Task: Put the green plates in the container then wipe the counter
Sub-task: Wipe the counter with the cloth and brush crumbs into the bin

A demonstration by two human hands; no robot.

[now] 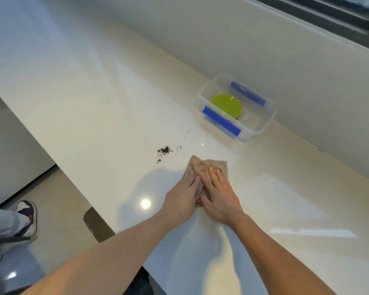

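Both hands flat on a crumpled tan cloth [208, 167], lower centre of frame, on the pale counter [94, 92]. Left hand [182, 195] palm-down, fingers together and extended, pressing the cloth's left side. Right hand [219, 195] same posture, fingers slightly spread, covering the cloth's right side. No pinch, no curl: open palms bearing down, thumbs nearly touching over the middle of the cloth. Far edge of cloth sticking out past the fingertips toward upper frame.

Dark crumbs [165, 150] on the counter just up-left of the cloth, apart from it; thinner trail of specks running up-right toward the container.

Clear plastic container [262, 124], lidless, right of centre, near the wall [264, 50]. Blue latch clips on both long sides. Green plates [226, 105] lying inside on the bottom, toward its left end; count of stacked plates unclear, second rim faintly visible under the near edge. Small white item also inside, right of the plates, unidentifiable.

Counter glossy, round light reflection left of the left wrist. Lower left of frame: floor, plus another person's leg and sneaker [29, 216]. Dark window frame at upper right corner.
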